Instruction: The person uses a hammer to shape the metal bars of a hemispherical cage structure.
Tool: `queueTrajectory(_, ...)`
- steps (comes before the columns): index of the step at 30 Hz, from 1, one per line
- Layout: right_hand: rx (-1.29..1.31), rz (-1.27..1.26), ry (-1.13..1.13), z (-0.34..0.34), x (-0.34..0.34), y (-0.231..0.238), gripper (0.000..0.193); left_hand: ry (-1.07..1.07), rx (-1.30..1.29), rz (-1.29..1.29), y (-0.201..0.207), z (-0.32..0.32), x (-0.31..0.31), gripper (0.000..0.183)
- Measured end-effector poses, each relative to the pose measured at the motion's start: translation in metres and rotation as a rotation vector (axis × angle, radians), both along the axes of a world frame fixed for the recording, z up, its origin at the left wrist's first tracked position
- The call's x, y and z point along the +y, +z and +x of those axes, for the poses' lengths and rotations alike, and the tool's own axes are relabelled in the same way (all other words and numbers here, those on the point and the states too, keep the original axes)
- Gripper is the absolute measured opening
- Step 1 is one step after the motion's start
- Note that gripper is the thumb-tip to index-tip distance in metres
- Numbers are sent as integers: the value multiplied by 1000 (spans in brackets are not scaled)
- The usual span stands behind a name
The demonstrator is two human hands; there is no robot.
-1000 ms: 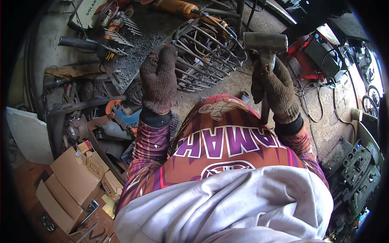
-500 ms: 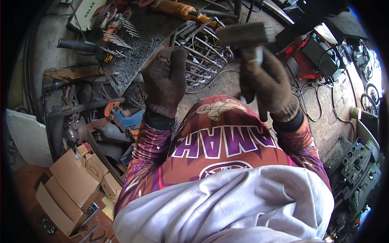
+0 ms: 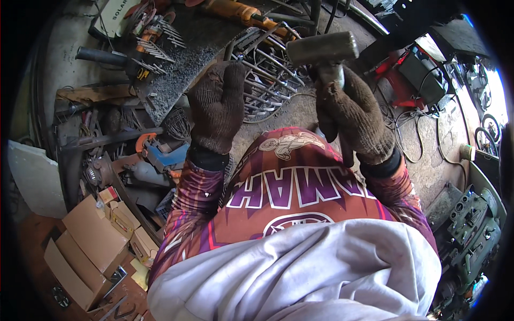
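Note:
My right hand [image 3: 356, 115], in a brown knit glove, is wrapped round the handle of a club hammer [image 3: 322, 49]. The hammer's heavy, dull metal head lies crosswise above the fist. To its left, my left hand [image 3: 217, 107], gloved alike, is closed with the thumb upward; what its fingers hold is hidden. Just beyond that hand is a pile of bent metal rods [image 3: 270, 80], and a small shiny metal end shows by the thumb tip.
A dark work plate [image 3: 160, 101] strewn with grey filings stands at upper left, with an orange power tool [image 3: 230, 12] at its far edge. Open cardboard boxes [image 3: 96, 232] are at lower left. A red-and-black machine [image 3: 409, 77] and loose cables [image 3: 417, 139] lie right.
The hammer head has come down slightly and now shows sharply instead of smeared. My left hand has hardly moved.

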State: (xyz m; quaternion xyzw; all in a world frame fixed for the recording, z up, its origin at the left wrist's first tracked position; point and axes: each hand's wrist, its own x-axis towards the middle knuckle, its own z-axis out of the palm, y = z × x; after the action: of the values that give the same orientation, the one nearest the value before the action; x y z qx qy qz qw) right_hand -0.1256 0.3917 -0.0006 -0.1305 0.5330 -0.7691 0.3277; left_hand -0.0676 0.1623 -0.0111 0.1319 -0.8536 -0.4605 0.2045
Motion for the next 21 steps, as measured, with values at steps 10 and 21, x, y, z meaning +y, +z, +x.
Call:
queueTrajectory(10, -36, 82, 11, 0, 1, -3, 32, -40, 60, -78, -3, -2, 8, 18)
queueTrajectory(21, 5, -7, -44, 14, 10, 5, 32, -24, 27, 51, -2, -4, 1, 18)
